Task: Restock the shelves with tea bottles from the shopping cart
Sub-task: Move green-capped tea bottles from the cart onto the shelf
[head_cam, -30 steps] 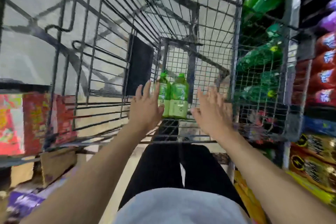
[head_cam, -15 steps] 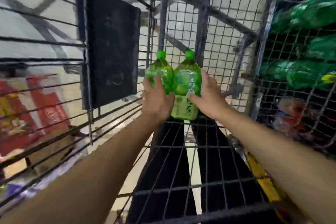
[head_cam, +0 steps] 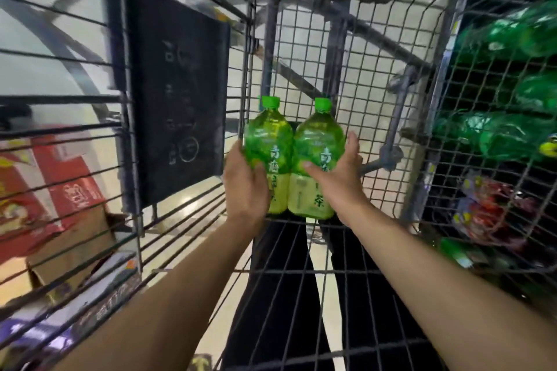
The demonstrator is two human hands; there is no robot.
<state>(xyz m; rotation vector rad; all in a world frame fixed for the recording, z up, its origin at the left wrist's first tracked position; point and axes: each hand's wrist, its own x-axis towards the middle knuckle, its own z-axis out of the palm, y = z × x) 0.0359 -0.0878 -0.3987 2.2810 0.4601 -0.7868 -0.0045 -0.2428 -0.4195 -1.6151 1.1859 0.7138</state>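
soft even light, blurred warped edges

A wire cart (head_cam: 346, 250) with a mesh floor and barred sides carries two green-capped tea bottles (head_cam: 291, 159), upright and touching side by side at its far end, their bases at the floor's far edge. A dark panel (head_cam: 177, 84) hangs on the cart's left wall. Through the right mesh, shelves (head_cam: 512, 105) hold green bottles lying on their sides, with blurred red packets below.
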